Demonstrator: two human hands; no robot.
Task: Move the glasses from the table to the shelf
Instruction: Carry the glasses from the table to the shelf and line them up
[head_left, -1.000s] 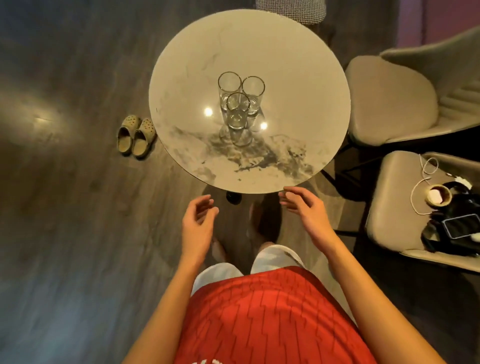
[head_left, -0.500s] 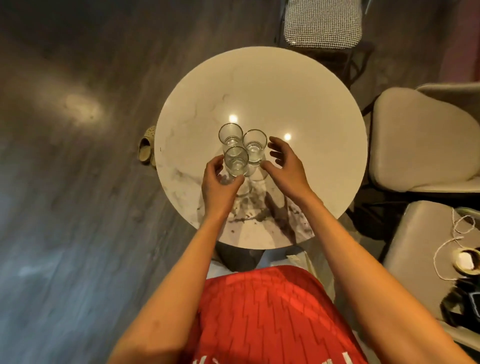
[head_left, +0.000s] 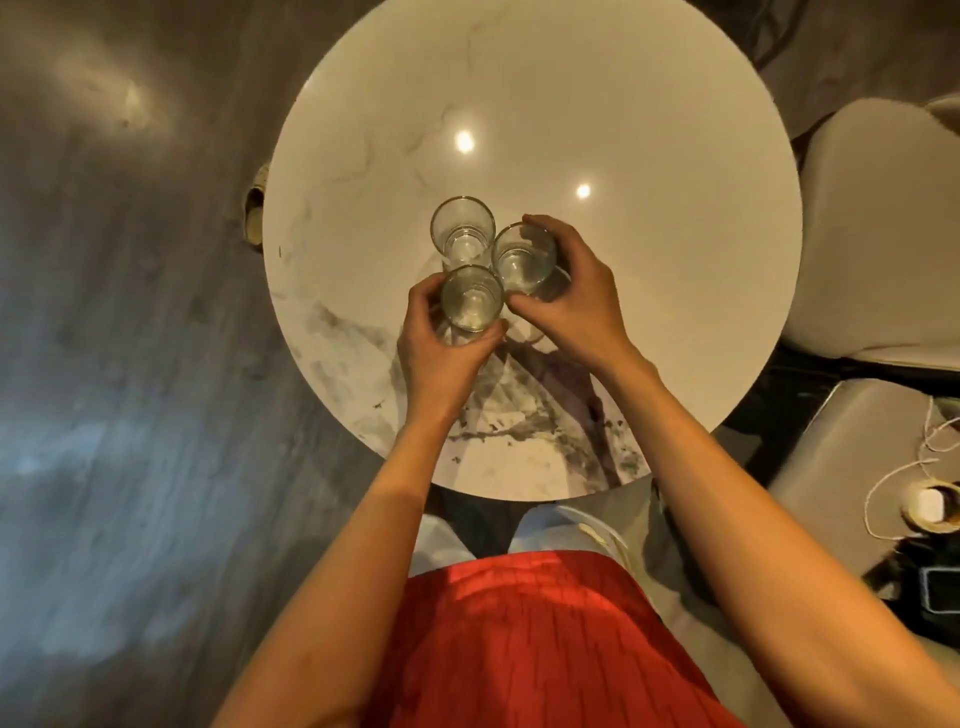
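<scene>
Head view: hands, reaching 0.5 s ago, now grip. Left hand (head_left: 441, 358) curls round near clear glass tumbler (head_left: 471, 301), right hand (head_left: 579, 306) round right tumbler (head_left: 523, 260); far tumbler (head_left: 462, 231) untouched. Lift's prob. next.

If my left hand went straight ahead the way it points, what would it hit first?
Probably the far glass, just beyond the near glass that the left hand grips; depth is unclear.
</scene>
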